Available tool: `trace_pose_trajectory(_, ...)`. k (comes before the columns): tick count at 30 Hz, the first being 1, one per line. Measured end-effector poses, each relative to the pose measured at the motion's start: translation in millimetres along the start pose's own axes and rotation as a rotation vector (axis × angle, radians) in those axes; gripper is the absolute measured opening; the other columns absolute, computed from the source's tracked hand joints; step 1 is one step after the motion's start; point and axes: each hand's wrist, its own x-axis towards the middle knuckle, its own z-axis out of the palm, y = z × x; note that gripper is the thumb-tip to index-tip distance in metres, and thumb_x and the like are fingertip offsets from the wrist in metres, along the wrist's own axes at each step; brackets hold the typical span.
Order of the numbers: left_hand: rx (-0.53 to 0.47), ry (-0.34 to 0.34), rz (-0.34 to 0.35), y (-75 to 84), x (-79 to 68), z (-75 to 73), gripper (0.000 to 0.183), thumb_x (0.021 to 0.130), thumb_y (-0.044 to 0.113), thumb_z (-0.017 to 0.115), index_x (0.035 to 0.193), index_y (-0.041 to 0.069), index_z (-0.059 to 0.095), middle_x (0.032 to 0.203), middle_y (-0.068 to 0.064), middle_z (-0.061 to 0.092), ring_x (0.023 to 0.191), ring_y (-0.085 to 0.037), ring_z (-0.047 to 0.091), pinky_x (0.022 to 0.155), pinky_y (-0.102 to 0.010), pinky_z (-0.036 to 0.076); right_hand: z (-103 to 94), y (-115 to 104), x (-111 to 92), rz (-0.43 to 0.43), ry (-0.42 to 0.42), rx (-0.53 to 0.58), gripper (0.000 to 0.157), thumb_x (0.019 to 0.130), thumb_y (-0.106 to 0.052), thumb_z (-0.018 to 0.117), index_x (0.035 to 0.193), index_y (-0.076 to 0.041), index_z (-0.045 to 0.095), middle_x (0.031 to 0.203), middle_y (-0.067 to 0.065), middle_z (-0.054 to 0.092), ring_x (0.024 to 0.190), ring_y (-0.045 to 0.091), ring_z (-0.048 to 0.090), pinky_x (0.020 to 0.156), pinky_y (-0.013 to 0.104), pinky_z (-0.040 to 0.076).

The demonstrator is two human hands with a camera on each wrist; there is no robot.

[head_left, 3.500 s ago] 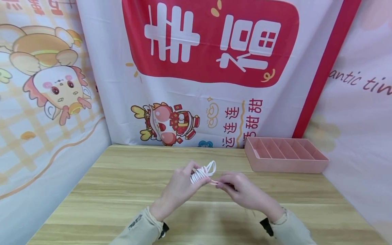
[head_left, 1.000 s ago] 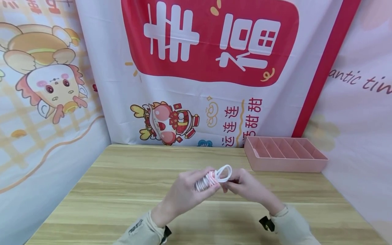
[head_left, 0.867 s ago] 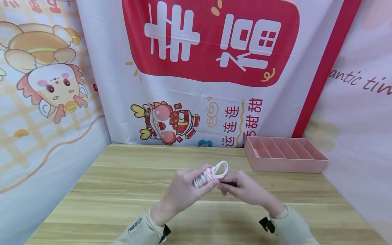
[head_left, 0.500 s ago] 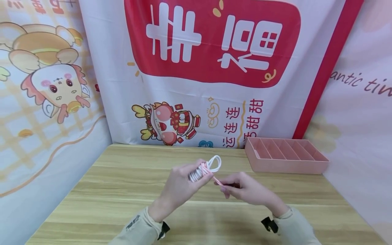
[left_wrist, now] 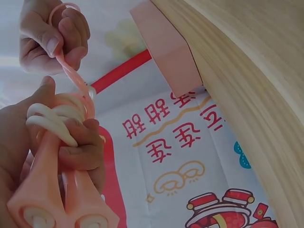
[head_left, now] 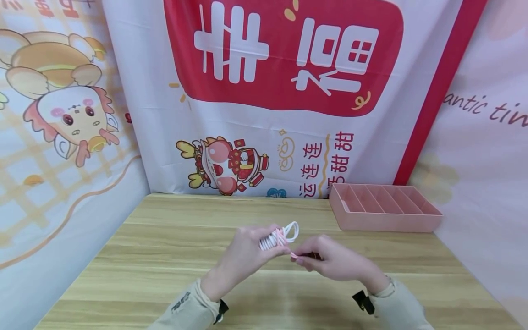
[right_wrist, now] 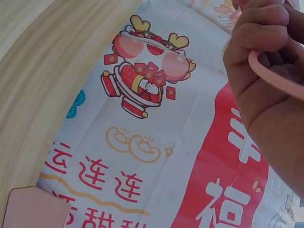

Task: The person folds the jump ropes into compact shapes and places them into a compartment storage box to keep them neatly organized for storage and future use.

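Note:
My left hand (head_left: 243,252) grips a coiled white jump rope (head_left: 270,240) above the table. In the left wrist view its two pink handles (left_wrist: 38,185) point toward the camera, and white cord loops lie between thumb and fingers. A pink elastic band (left_wrist: 73,76) goes round the bundle and runs twisted to my right hand (head_left: 334,259). The right hand pinches the band, whose far end makes a small loop over the curled fingers in the left wrist view. One white loop sticks out of the bundle, between the hands in the head view.
A pink divided box (head_left: 387,220) stands at the table's back right corner, against the wall hanging. The wooden table (head_left: 165,233) lies beneath both hands. Printed cloth hangs at the back (head_left: 247,123) and on both sides.
The pink band now crosses over the coil, where earlier it stretched to one side. My right hand came close to the bundle, then drew away rightward, pulling the band out.

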Motion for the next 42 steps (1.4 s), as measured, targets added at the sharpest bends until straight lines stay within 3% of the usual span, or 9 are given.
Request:
trace_pose_trajectory(7, 0.060, -0.076, 0.038, 0.0, -2.0, 3.4, 0.050, 0.076, 0.050, 0.079, 0.111, 0.015, 0.074, 0.086, 0.007, 0.068, 0.062, -0.001, 0.053, 0.049, -0.013, 0.043, 2.2, -4, -1, 0.022, 0.033, -0.060, 0.011, 0.099, -0.015, 0.062, 0.093, -0.020, 0.070, 0.067, -0.016, 0.049, 0.056, -0.004, 0.043, 0.047, 0.017, 0.041)
trace_pose_trajectory(13, 0.145, -0.112, 0.060, 2.2, -6.6, 8.7, 0.050, 0.075, 0.061, 0.073, 0.103, 0.020, 0.070, 0.074, 0.013, 0.059, 0.057, 0.002, 0.049, 0.047, -0.011, 0.039, 6.1, -8, 2, -0.062, 0.071, -0.161, 0.017, 0.097, -0.019, 0.065, 0.080, -0.023, 0.064, 0.066, -0.017, 0.043, 0.057, -0.006, 0.039, 0.048, 0.013, 0.035)
trace_pose_trajectory(17, 0.173, -0.120, 0.087, 2.7, -8.7, 11.7, 0.047, 0.078, 0.060, 0.072, 0.102, 0.020, 0.071, 0.073, 0.011, 0.061, 0.056, 0.003, 0.048, 0.047, -0.010, 0.039, 8.5, -10, 3, -0.071, 0.111, -0.160, 0.019, 0.095, -0.020, 0.068, 0.077, -0.022, 0.064, 0.064, -0.019, 0.044, 0.055, -0.008, 0.037, 0.045, 0.012, 0.034)
trace_pose_trajectory(22, 0.245, -0.143, 0.153, 3.5, -10.5, 12.3, 0.041, 0.083, 0.057, 0.072, 0.105, 0.022, 0.072, 0.075, 0.009, 0.062, 0.056, 0.002, 0.046, 0.045, -0.011, 0.036, 10.7, -9, 4, -0.057, 0.183, -0.089, 0.013, 0.091, -0.020, 0.073, 0.078, -0.020, 0.071, 0.068, -0.018, 0.057, 0.055, -0.008, 0.044, 0.044, 0.014, 0.040)
trace_pose_trajectory(28, 0.226, -0.144, 0.244, 4.2, -9.3, 13.1, 0.039, 0.083, 0.050, 0.075, 0.112, 0.025, 0.073, 0.073, 0.011, 0.059, 0.057, 0.004, 0.044, 0.045, -0.010, 0.033, 7.8, -8, 3, -0.010, 0.269, 0.088, 0.005, 0.085, -0.007, 0.077, 0.085, -0.011, 0.073, 0.079, -0.004, 0.069, 0.064, 0.008, 0.064, 0.053, 0.030, 0.056)
trace_pose_trajectory(31, 0.202, -0.125, 0.278, 4.0, -7.8, 13.1, 0.041, 0.081, 0.048, 0.077, 0.113, 0.023, 0.073, 0.071, 0.011, 0.057, 0.056, 0.004, 0.043, 0.045, -0.009, 0.032, 5.4, -7, 1, 0.040, 0.284, 0.132, 0.006, 0.084, -0.004, 0.077, 0.084, -0.008, 0.073, 0.076, -0.002, 0.069, 0.062, 0.011, 0.065, 0.051, 0.033, 0.056)
trace_pose_trajectory(36, 0.178, -0.119, 0.327, 3.4, -7.2, 13.3, 0.041, 0.082, 0.048, 0.075, 0.114, 0.022, 0.074, 0.070, 0.011, 0.057, 0.056, 0.006, 0.041, 0.046, -0.008, 0.031, 0.7, -6, -2, 0.096, 0.298, 0.179, 0.006, 0.083, -0.005, 0.079, 0.083, -0.008, 0.073, 0.073, -0.001, 0.068, 0.056, 0.009, 0.060, 0.046, 0.029, 0.052)
trace_pose_trajectory(42, 0.166, -0.167, 0.361, 4.6, -7.8, 12.9, 0.042, 0.084, 0.053, 0.072, 0.110, 0.020, 0.074, 0.072, 0.012, 0.058, 0.056, 0.008, 0.039, 0.047, -0.007, 0.030, -7.7, -3, -6, 0.156, 0.432, 0.236, 0.005, 0.085, -0.011, 0.078, 0.086, -0.008, 0.074, 0.065, 0.004, 0.063, 0.052, 0.010, 0.052, 0.042, 0.024, 0.044)
